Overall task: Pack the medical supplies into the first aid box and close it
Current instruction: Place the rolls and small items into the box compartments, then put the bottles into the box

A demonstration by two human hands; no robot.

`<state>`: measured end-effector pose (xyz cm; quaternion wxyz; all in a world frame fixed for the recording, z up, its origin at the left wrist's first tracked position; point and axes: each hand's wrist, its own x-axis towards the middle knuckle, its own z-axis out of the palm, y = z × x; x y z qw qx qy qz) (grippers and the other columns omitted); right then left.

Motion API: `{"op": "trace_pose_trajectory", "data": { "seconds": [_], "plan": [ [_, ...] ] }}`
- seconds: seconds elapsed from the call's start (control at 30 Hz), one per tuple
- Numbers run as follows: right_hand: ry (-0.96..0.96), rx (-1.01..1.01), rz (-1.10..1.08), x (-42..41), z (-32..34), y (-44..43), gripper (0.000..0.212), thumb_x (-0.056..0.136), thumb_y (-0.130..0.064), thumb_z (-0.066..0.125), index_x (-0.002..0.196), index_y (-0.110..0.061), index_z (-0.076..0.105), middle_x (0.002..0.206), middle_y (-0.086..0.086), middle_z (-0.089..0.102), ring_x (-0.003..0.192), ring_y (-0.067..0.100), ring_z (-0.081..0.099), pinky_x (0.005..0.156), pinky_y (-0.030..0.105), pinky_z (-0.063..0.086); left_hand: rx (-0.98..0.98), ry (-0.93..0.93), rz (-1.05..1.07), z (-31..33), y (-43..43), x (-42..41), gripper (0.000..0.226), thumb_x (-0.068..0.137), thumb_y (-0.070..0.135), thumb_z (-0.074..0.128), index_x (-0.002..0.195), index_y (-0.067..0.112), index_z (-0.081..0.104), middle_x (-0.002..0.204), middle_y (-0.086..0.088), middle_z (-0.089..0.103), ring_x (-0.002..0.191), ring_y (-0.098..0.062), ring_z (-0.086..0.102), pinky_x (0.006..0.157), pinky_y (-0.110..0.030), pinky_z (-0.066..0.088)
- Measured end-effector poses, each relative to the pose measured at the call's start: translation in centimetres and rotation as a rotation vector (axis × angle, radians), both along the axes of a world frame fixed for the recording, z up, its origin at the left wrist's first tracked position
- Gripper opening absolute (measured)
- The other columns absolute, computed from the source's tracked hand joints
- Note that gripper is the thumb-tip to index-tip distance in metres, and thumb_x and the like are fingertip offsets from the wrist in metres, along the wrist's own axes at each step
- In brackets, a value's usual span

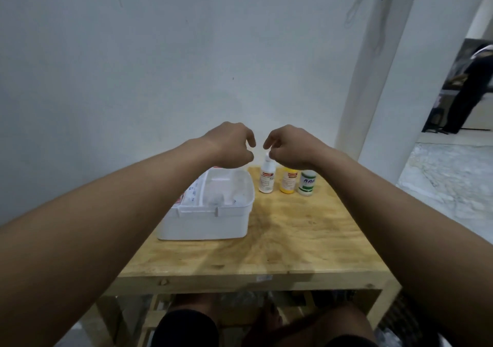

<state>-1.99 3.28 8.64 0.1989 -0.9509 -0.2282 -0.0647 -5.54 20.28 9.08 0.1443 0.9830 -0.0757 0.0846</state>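
The white first aid box [205, 224] stands open on the left part of the wooden table [293, 240]. Inside it I see a clear tray and some printed packets [190, 193]. Right of the box, at the table's back edge, stand a white bottle [267, 181], a yellow bottle [288, 184] and a green-and-white bottle [306, 184]. My left hand [230, 145] hangs above the box's far side with loosely curled fingers and nothing in it. My right hand [289, 146] hovers over the bottles, its fingertips just above the white bottle's cap.
A white wall rises straight behind the table. To the right are a white pillar [378, 93] and a doorway where a person in dark clothes [469, 88] stands far off. My knees show under the table's front edge.
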Motion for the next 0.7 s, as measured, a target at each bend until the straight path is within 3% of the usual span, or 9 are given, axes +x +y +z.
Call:
{"op": "trace_pose_trajectory", "data": {
  "seconds": [0.17,0.37,0.57,0.7],
  "plan": [
    [-0.041,-0.093,-0.090,3.5,-0.3,-1.9,0.042,0.089,-0.012,0.057,0.130,-0.021,0.060,0.126,0.002,0.062,0.111,0.020,0.059,0.085,0.028,0.046,0.046,-0.003,-0.037,-0.3,-2.2,3.7,0.055,0.092,0.033,0.066,0.143,0.025,0.050,0.130,-0.001,0.062,0.122,-0.021,0.055,0.101,-0.037,0.048],
    [-0.020,-0.226,-0.144,6.8,-2.0,-2.9,0.045,0.093,-0.014,0.060,0.137,-0.019,0.055,0.133,0.002,0.058,0.117,0.023,0.057,0.086,0.029,0.046,0.124,0.064,-0.047,-1.2,-4.6,7.8,0.069,0.091,0.034,0.068,0.152,0.025,0.038,0.143,-0.004,0.055,0.127,-0.024,0.053,0.101,-0.037,0.049],
    [-0.024,-0.328,-0.152,9.2,-3.5,-2.7,0.035,0.092,-0.013,0.059,0.128,-0.014,0.060,0.117,0.008,0.064,0.098,0.025,0.063,0.079,0.032,0.055,0.250,0.161,0.018,-2.6,-5.5,10.8,0.057,0.092,0.034,0.064,0.147,0.027,0.048,0.142,-0.001,0.055,0.124,-0.026,0.055,0.101,-0.041,0.049],
    [-0.018,-0.344,-0.148,10.2,-3.9,-2.7,0.031,0.091,-0.014,0.062,0.121,-0.010,0.064,0.108,0.009,0.068,0.094,0.025,0.064,0.082,0.036,0.058,0.245,0.187,-0.005,-3.4,-5.4,11.7,0.039,0.095,0.032,0.064,0.133,0.024,0.063,0.128,-0.001,0.064,0.108,-0.022,0.059,0.095,-0.038,0.053]
  ]
}}
